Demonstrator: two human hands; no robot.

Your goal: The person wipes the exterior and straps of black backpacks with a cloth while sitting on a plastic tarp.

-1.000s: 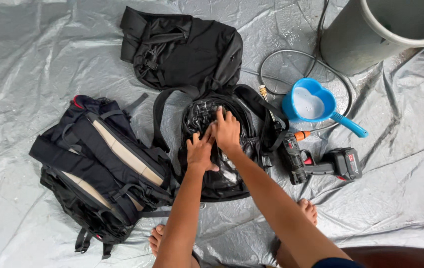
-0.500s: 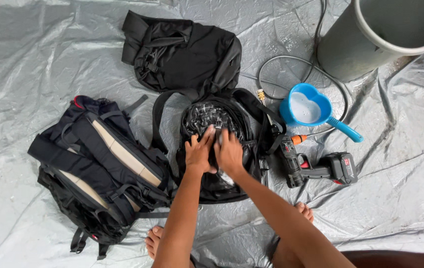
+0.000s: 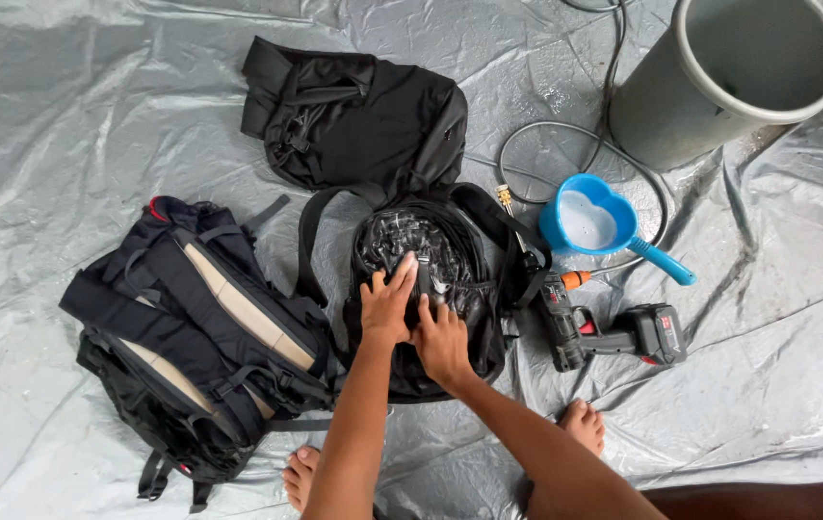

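A wet black backpack [image 3: 450, 252] lies on the grey plastic sheet [image 3: 74, 125] in front of me. Both my hands press on its middle. My left hand [image 3: 387, 306] lies over the fabric, its fingers stretched up beside a narrow dark strap [image 3: 423, 277]. Just below and to the right, my right hand [image 3: 442, 345] grips the fabric next to that strap. My bare feet [image 3: 585, 424] show at the bottom edge.
A larger navy and black backpack [image 3: 190, 337] with tan padding lies at the left. Another black bag [image 3: 363, 116] lies behind. To the right are a blue heart-shaped scoop [image 3: 589, 223] with soapy water, a cordless drill [image 3: 613, 332], a hose [image 3: 527, 144] and a grey bucket [image 3: 719, 116].
Both hands have slid down the middle backpack toward me, from its upper part to its centre. The bags and tools have not moved.
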